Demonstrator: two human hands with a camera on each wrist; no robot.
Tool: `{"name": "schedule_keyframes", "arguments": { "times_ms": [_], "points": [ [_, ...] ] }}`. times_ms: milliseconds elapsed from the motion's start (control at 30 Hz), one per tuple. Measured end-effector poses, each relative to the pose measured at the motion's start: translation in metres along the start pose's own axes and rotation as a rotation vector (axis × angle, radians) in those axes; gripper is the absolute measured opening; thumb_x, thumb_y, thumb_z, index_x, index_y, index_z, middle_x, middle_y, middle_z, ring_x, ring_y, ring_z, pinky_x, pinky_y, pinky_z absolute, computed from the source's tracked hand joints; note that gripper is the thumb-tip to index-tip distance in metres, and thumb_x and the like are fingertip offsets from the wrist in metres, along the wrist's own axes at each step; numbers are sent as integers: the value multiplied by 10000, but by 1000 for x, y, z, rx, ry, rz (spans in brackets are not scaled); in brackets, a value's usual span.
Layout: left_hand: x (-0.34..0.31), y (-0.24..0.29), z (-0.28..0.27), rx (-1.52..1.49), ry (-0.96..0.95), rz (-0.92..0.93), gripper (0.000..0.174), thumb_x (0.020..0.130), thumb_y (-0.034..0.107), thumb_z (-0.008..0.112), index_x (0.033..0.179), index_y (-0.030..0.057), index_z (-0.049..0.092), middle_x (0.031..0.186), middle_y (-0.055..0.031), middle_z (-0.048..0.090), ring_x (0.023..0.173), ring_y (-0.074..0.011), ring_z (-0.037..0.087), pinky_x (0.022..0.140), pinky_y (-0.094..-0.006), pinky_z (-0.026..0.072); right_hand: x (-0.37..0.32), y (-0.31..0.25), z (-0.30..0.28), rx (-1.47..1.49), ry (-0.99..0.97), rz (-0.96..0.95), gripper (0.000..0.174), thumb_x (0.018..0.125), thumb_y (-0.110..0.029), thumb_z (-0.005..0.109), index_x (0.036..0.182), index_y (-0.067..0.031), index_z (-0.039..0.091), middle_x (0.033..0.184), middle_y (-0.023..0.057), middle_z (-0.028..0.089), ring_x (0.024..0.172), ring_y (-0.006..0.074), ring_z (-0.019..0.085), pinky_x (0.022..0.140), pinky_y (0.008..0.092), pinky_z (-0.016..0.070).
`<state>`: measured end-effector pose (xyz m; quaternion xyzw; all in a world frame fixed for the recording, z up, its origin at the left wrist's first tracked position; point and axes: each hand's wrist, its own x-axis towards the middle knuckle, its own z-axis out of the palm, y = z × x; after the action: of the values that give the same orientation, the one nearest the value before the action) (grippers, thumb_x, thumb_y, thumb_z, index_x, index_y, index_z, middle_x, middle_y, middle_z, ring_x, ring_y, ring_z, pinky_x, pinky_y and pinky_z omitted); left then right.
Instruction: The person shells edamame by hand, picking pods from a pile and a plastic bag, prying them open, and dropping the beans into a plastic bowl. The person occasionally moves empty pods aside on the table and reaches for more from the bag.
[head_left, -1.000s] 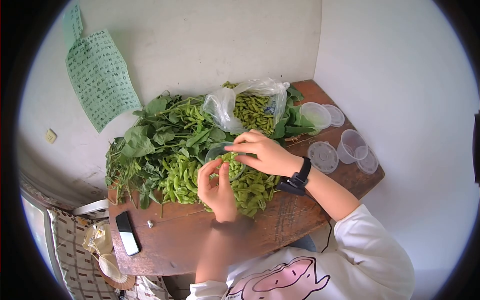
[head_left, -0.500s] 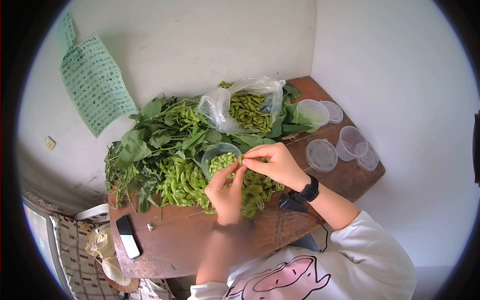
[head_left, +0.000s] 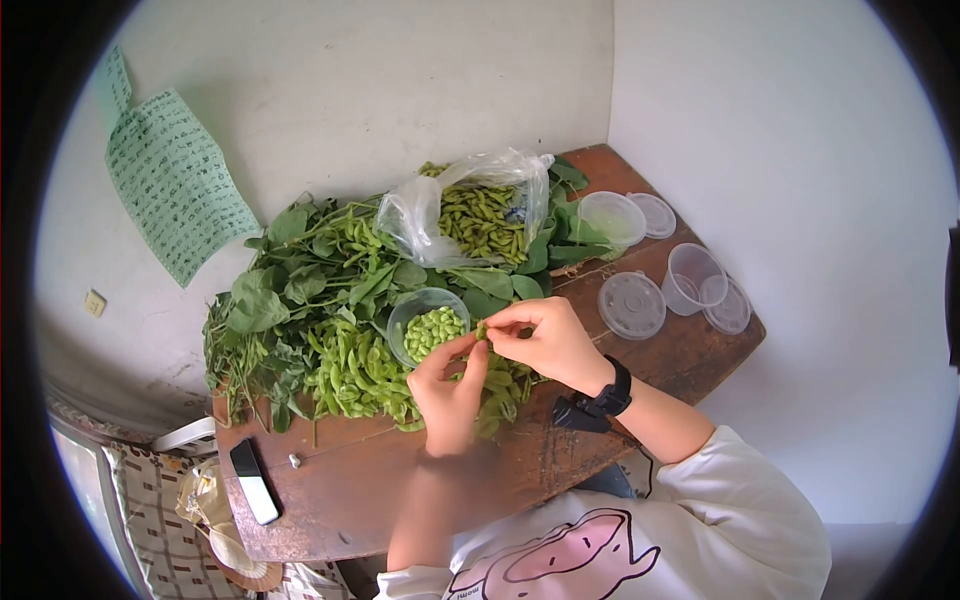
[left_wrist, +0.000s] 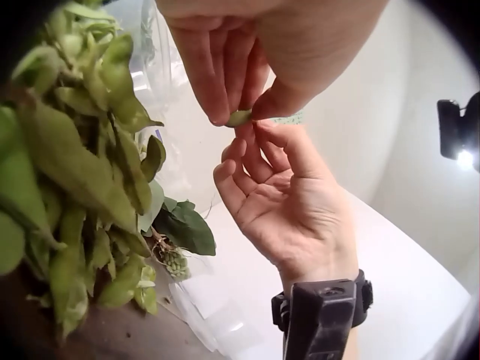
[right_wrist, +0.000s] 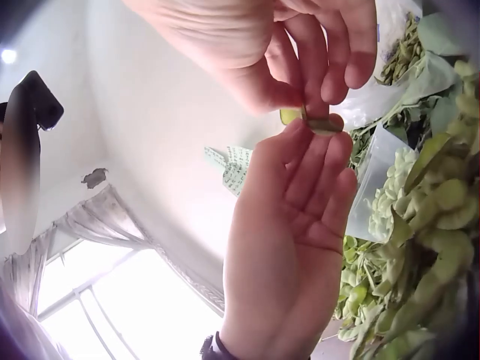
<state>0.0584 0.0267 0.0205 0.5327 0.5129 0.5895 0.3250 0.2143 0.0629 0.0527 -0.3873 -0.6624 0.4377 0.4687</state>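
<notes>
Both hands pinch one small green pod [head_left: 482, 330] between their fingertips, just right of a clear bowl of shelled beans [head_left: 434, 330]. The left hand [head_left: 448, 395] holds it from the lower left, the right hand [head_left: 555, 345] from the right. In the left wrist view the pod [left_wrist: 239, 118] shows between the thumb and fingers of the upper hand [left_wrist: 277, 45], with the other hand [left_wrist: 289, 202] below. The right wrist view shows the pod [right_wrist: 322, 126] held by both hands. Loose pods [head_left: 355, 375] lie below and left of the bowl.
Leafy stalks [head_left: 290, 290] spread along the wall. Behind the bowl stands a plastic bag of pods [head_left: 485, 225]. Clear tubs [head_left: 692, 280] and lids [head_left: 632, 305] lie at the right. A phone [head_left: 255, 483] and a small white object [head_left: 294, 461] are near the table's left edge.
Since a second ago, the hands have moved from over the bowl to its right side, uncovering the beans. Both have come together on a pod. The head view has shifted slightly.
</notes>
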Motion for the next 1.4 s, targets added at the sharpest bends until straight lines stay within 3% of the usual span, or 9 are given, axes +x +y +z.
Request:
{"name": "schedule_keyframes", "arguments": {
  "times_ms": [267,333,567,867,967,1167,1233,1400],
  "points": [
    [-1,-1,-1,-33,25,-68,192,845,62,699,1001,-50,708,862,-106,720,742,-106,651,669,-242,545,3,6,4,85,1,88,193,805,-67,697,933,78,699,758,103,708,696,97,654,649,240,526],
    [0,-2,-2,21,19,-38,184,867,49,673,993,-85,685,836,-75,690,687,-94,627,610,-218,507,4,7,4,57,1,74,187,807,-69,693,925,76,702,762,102,711,705,92,656,646,235,526],
    [0,3,-3,-45,11,-156,167,863,45,663,971,-79,691,805,-66,684,662,-92,611,593,-222,499,8,8,-1,59,-50,110,175,802,-67,683,913,66,709,771,102,717,705,94,662,643,233,527],
    [1,3,-4,-74,-74,-172,150,876,45,643,960,-73,677,798,-61,682,665,-96,610,599,-230,493,14,9,-16,35,-160,168,174,805,-100,685,893,45,723,722,55,694,627,39,569,570,215,455],
    [2,5,-5,-148,-120,-251,146,900,78,626,927,-58,673,797,-61,680,691,-109,621,613,-238,495,14,0,-22,14,-243,255,171,828,-81,678,934,46,718,808,53,707,730,72,637,674,221,509],
    [5,15,-1,-331,-221,-306,235,950,157,597,1084,-36,603,908,-68,668,796,-134,646,643,-251,510,12,11,-20,288,-160,355,193,863,-83,659,978,70,689,825,54,688,743,89,630,677,217,498],
    [5,16,3,-341,-176,-259,265,956,160,598,1137,-31,566,947,-71,660,818,-141,651,644,-253,520,10,15,-17,305,-23,347,205,874,-92,658,987,78,677,836,61,683,738,94,622,665,218,494],
    [2,9,5,-265,-187,-238,234,947,127,610,1109,-40,587,932,-82,671,802,-141,654,636,-247,522,4,11,-10,362,47,341,197,885,-77,643,998,83,664,863,65,679,752,92,615,685,224,496]
  ]
}}
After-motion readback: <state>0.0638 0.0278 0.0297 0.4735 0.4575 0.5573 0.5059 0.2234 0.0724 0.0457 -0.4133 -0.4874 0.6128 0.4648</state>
